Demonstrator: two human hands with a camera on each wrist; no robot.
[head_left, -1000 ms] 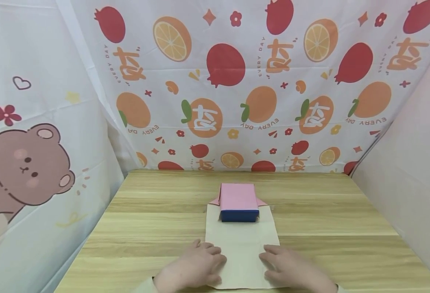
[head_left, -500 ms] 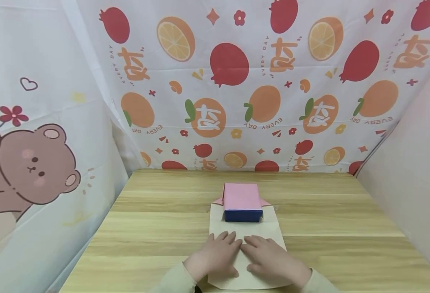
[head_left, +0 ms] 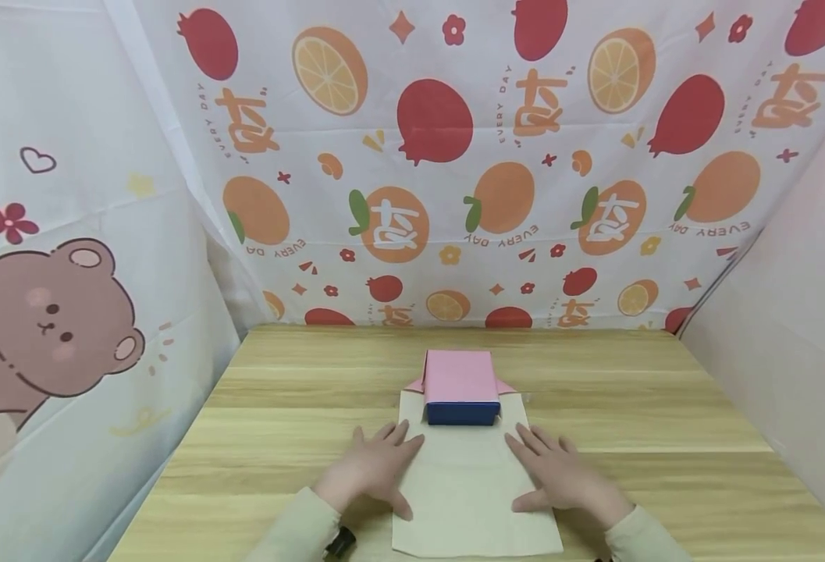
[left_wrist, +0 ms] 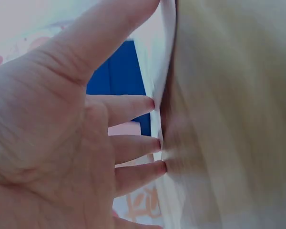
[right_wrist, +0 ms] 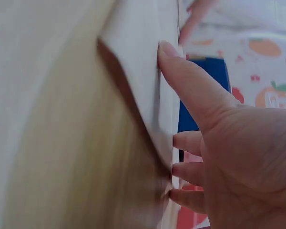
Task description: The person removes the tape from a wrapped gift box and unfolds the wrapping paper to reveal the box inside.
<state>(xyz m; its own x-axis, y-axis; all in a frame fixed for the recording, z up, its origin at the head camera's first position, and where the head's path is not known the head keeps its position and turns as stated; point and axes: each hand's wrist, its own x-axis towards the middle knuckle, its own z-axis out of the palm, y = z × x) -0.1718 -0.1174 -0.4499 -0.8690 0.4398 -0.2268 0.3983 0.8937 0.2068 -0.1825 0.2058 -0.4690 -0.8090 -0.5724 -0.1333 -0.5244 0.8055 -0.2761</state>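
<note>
A cream sheet, which looks like paper or thin cloth, lies flat on the wooden table. My left hand rests on its left edge with fingers spread and fairly straight. On the opposite edge lies my right hand, its fingers also spread. At the sheet's far end sits a box with a pink top and a dark blue front face. Pink flaps stick out on both sides of it. In the right wrist view, the sheet's near corner stands slightly off the table.
The wooden table extends on both sides of the sheet. A fruit-print curtain hangs behind it, a bear-print curtain at the left, and a pale curtain at the right. A small black object shows at my left sleeve.
Both hands first come together over the middle of the sheet, then spread apart to its left and right edges, farther up than at first. The box stays in place.
</note>
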